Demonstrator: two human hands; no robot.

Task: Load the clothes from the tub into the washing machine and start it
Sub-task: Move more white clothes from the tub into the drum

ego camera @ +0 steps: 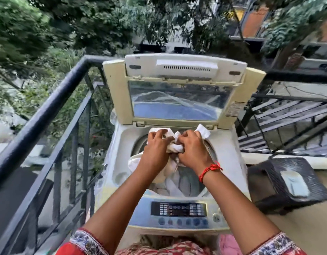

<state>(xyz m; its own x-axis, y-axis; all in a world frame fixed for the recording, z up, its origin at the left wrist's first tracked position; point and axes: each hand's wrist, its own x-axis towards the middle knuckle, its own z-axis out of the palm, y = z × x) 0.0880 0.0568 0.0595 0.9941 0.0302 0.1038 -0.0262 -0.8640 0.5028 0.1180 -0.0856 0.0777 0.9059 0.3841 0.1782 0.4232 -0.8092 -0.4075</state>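
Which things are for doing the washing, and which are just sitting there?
For the washing: washing machine, white cloth, left hand, right hand, control panel, lid.

Just there: black stool, railing, trees.

We see the cream top-loading washing machine [177, 162] with its lid [179, 92] raised upright. A crumpled white cloth [174, 144] hangs bunched over the open drum, where more pale clothes [170, 183] lie piled inside.

Balcony floor [297, 223] carrying a top-loading washing machine [177, 214], lid raised, and a dark plastic stool [288, 183] just beside it.
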